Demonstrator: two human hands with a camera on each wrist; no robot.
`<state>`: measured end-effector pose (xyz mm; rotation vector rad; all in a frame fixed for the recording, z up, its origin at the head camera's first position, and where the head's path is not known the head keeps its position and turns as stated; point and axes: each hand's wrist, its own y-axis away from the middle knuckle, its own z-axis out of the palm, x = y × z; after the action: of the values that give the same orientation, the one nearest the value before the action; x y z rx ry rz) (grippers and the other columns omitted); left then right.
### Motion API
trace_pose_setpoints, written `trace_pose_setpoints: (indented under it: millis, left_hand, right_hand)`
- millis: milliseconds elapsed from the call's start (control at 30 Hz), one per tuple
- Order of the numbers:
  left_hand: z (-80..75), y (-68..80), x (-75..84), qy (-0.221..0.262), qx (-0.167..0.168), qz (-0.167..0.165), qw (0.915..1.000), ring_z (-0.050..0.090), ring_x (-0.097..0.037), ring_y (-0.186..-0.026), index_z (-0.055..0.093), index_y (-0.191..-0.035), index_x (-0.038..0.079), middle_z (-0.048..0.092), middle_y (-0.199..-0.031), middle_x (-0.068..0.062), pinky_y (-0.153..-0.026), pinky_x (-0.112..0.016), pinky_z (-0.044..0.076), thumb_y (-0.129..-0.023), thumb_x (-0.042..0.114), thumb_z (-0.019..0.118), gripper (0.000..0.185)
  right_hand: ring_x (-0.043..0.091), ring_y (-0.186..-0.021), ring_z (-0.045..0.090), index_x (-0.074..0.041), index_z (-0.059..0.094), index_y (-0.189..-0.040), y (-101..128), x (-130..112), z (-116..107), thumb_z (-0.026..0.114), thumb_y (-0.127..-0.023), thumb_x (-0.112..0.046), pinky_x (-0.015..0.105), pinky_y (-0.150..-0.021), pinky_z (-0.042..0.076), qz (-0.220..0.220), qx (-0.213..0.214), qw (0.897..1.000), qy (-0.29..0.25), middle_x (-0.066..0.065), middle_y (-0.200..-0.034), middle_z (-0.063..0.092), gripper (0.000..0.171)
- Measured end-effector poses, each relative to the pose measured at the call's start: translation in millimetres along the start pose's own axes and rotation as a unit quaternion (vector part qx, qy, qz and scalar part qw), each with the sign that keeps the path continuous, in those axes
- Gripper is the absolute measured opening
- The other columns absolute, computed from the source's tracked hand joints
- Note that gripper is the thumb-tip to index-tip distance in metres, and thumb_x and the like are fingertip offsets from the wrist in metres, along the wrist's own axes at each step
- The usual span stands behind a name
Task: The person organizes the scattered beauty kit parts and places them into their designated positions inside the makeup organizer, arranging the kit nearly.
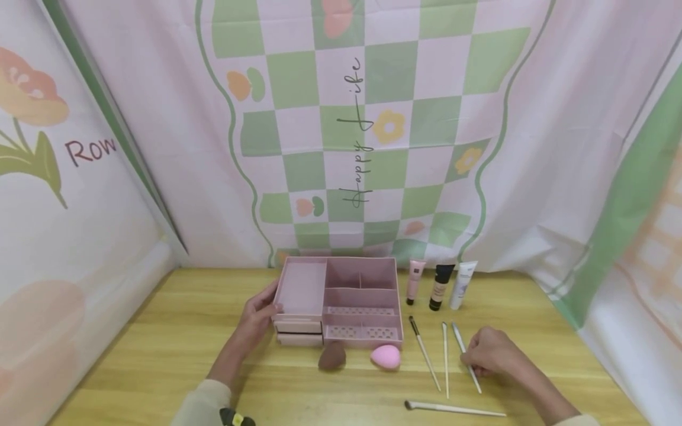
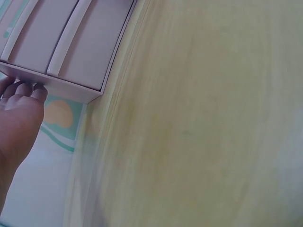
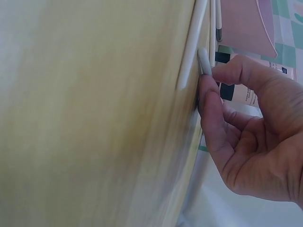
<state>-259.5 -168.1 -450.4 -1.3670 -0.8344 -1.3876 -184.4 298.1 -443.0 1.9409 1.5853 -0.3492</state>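
Observation:
A pink makeup organizer [image 1: 301,287] with compartments and two small front drawers stands on the wooden table. My left hand [image 1: 256,316] rests against its left side, the thumb at the front corner; in the left wrist view the fingertips touch the side wall. On the right, my right hand [image 1: 491,350] pinches a pale makeup brush [image 1: 458,336] between thumb and fingers, low over the table. Two more brushes lie left of it, one dark-tipped brush [image 1: 418,339] and one thin white brush [image 1: 446,361]. Nearer the front edge lies an angled-head brush [image 1: 453,408].
A brown makeup sponge [image 1: 333,357] and a pink makeup sponge [image 1: 386,357] lie before the organizer. To its right stand a pink tube [image 1: 414,282], a black-and-beige tube [image 1: 439,288] and a white tube [image 1: 462,286]. Behind hangs a checkered curtain [image 1: 341,136].

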Motion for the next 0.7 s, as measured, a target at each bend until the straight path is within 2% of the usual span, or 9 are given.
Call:
trace_pose_setpoints:
  millis: [367,700]
  left_hand:
    - [-1.3,-0.9,-1.0,0.005,-0.004,0.004,1.0,0.015,-0.037,-0.149,0.019,-0.151,-0.005,0.014,-0.163,-0.022,-0.11,-0.015,0.036,-0.087,-0.001,0.048,0.071]
    - [-1.2,-0.9,-1.2,0.006,-0.003,-0.001,1.0,0.015,-0.037,-0.15,0.019,-0.152,-0.004,0.014,-0.163,-0.021,-0.111,-0.018,0.035,-0.087,-0.001,0.05,0.072]
  right_hand:
    - [0.011,-0.051,0.054,-0.002,0.067,-0.073,-1.4,5.8,-4.3,0.068,-0.07,-0.007,0.017,-0.047,0.046,-0.023,-0.022,0.999,-0.037,0.005,-0.059,0.064,0.006]
    - [0.013,-0.06,0.057,0.004,0.067,-0.083,0.9,12.8,-13.7,0.063,-0.075,-0.007,0.021,-0.051,0.052,-0.092,-0.073,0.989,-0.088,0.003,-0.065,0.063,0.014]
